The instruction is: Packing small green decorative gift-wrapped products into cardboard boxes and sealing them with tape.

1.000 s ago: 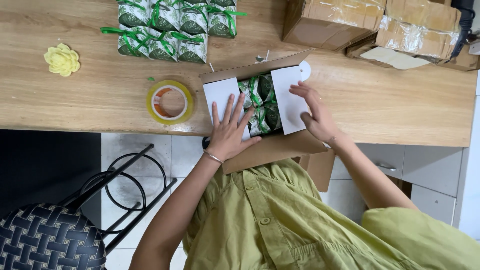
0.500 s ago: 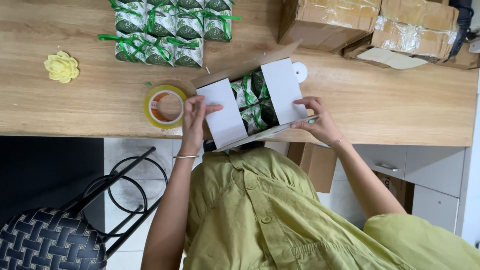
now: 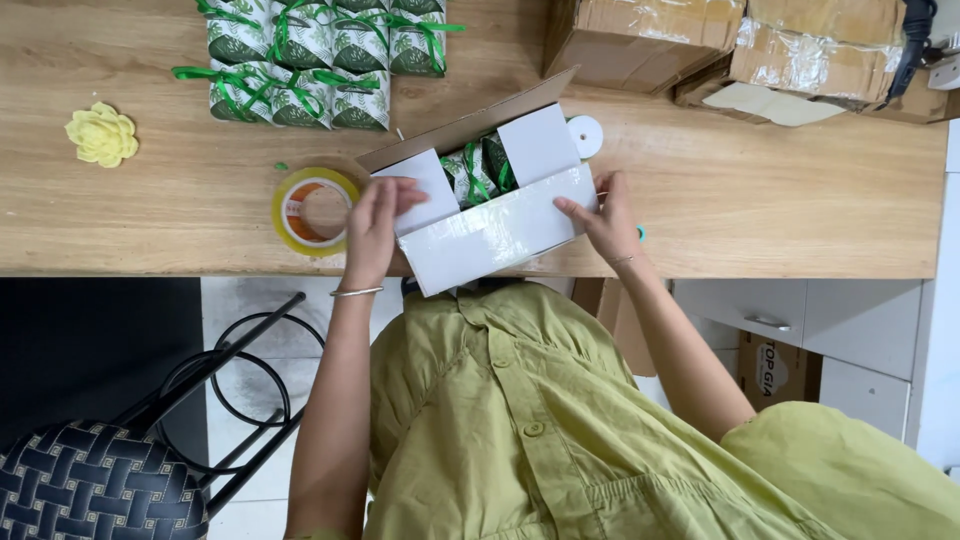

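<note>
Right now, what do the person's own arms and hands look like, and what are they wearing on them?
Both arms are bare from the upper arm down, coming out of a loose, short-sleeved olive-green button-front shirt. The left hand has a thin silver bangle at the wrist. The right hand shows a fine, thin bracelet at its wrist. No gloves; rings cannot be made out.

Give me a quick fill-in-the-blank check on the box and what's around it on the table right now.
1. Both hands rest on the flaps of a ____ cardboard box.
2. The packets in the box are tied with ____ ribbon.
3. The tape roll lies beside the ____ hand.
4. The yellow flower lies on the ____ table.

Missing words: white; green; left; wooden
</note>
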